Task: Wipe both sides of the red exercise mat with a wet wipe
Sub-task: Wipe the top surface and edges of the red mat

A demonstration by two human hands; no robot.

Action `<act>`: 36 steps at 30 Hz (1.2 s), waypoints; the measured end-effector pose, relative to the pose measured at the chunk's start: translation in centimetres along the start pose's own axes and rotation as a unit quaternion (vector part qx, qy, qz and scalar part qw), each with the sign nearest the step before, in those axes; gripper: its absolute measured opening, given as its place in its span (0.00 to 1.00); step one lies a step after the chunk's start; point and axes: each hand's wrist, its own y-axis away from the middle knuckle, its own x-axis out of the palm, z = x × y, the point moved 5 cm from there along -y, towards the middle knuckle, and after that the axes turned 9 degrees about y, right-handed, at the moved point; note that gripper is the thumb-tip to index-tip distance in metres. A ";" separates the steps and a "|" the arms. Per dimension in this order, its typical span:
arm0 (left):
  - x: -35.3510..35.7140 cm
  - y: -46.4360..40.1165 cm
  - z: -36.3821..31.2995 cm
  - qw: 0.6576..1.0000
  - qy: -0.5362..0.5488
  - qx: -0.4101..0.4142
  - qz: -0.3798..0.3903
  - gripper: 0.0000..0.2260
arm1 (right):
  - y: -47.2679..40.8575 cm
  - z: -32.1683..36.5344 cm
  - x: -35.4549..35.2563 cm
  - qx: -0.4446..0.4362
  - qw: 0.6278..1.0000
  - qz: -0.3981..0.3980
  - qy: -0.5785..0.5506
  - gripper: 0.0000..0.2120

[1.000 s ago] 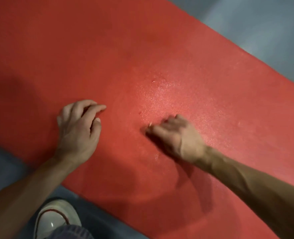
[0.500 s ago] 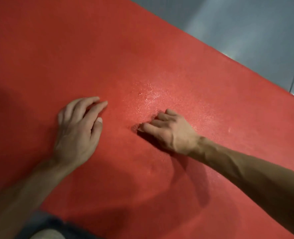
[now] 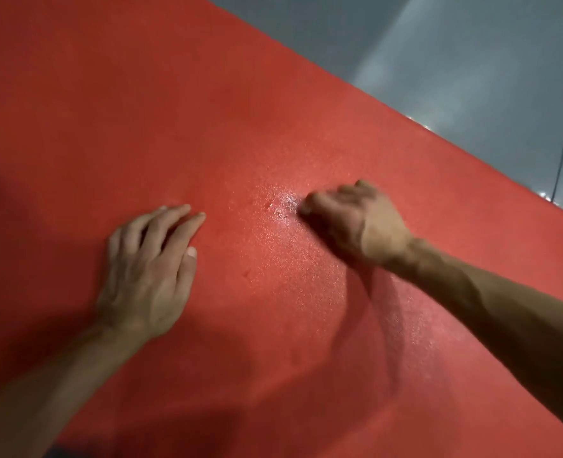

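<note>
Red exercise mat (image 3: 174,110) spread flat on the grey floor (image 3: 471,61), filling most of the view, long axis running from the near right toward the far left, far long edge slanting down to the right edge of the view. Left hand (image 3: 147,269) laid flat on the mat, fingers straight and together, pressing it down. Right hand (image 3: 352,223) just to the right of it, blurred, fingers curled under against the mat; wet wipe not visible, presumably bunched beneath the fingers, but cannot tell. Wet sheen (image 3: 283,206) glistening on the mat touching the right knuckles and between the two hands. Probably mid-stroke on this side, with dry-looking mat lying beyond both hands toward the far left; right hand nearer the far edge, left hand nearer the near edge. No brand, label or writing to be read anywhere.
</note>
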 end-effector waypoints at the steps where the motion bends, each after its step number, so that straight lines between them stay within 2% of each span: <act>1: 0.1 0.0 0.0 1.000 -0.001 0.001 0.000 0.21 | -1.1 -2.4 -0.2 0.045 0.999 -0.021 0.017 0.12; 3: 0.1 -0.1 0.0 1.000 0.001 0.002 -0.002 0.22 | -2.6 -8.4 -1.0 0.184 0.981 -0.038 0.042 0.18; 5: 0.0 -0.1 0.0 1.000 0.001 0.005 -0.005 0.21 | -2.7 -11.7 -1.1 0.295 0.952 -0.061 0.047 0.18; 7: -0.1 -0.1 0.0 1.000 0.004 0.005 -0.008 0.22 | -3.5 -9.3 -0.7 0.275 0.958 -0.080 0.025 0.15; 10: 0.0 -0.3 -0.1 1.000 0.007 -0.002 -0.010 0.22 | -5.3 -3.2 0.2 0.116 0.991 -0.059 0.010 0.11; 11: 0.0 -0.4 -0.1 1.000 0.010 -0.005 -0.011 0.22 | -5.8 -2.6 0.4 0.086 0.994 -0.056 0.023 0.11; 12: -0.1 -0.4 0.0 1.000 0.011 -0.007 -0.012 0.22 | -6.1 -3.3 0.2 0.096 0.993 -0.064 0.030 0.11; 14: 0.1 -0.4 0.0 1.000 0.009 -0.008 -0.011 0.22 | -6.1 -7.7 -0.1 0.180 0.978 -0.089 0.051 0.13; 17: 0.1 -0.5 0.1 1.000 0.004 -0.009 -0.004 0.22 | -3.9 -14.5 -0.6 0.349 0.934 -0.057 0.053 0.15; 19: 0.2 -0.6 0.1 1.000 -0.001 -0.010 0.004 0.22 | -3.6 -15.3 -0.8 0.402 0.913 -0.066 0.028 0.12; 21: 0.2 -0.5 0.0 1.000 -0.004 -0.012 0.007 0.23 | -5.5 -13.5 -0.1 0.373 0.925 -0.075 0.013 0.11; 23: 0.1 -0.6 0.0 1.000 -0.005 -0.013 0.005 0.22 | -8.2 -10.9 0.6 0.306 0.949 -0.077 0.005 0.12; 25: 0.1 -0.6 0.0 1.000 -0.004 -0.011 0.006 0.22 | -9.6 -10.3 0.6 0.291 0.954 -0.070 0.012 0.12; 27: 0.3 -0.6 0.0 1.000 -0.007 -0.011 0.012 0.22 | -9.1 -12.4 0.4 0.320 0.945 -0.047 0.037 0.12; 30: 0.4 -0.6 0.1 1.000 -0.012 -0.013 0.013 0.22 | -6.3 -17.5 0.2 0.448 0.892 0.006 0.053 0.12; 32: 0.4 -0.6 0.1 1.000 -0.014 -0.010 0.017 0.23 | -5.7 -19.6 0.2 0.504 0.861 0.058 0.030 0.13; 34: 0.4 -0.8 0.2 1.000 -0.016 -0.012 0.023 0.23 | -6.8 -20.3 0.2 0.516 0.847 0.126 0.009 0.14; 36: 0.5 -0.8 0.1 0.999 -0.020 -0.013 0.030 0.23 | -9.2 -20.0 0.0 0.495 0.850 0.182 -0.003 0.15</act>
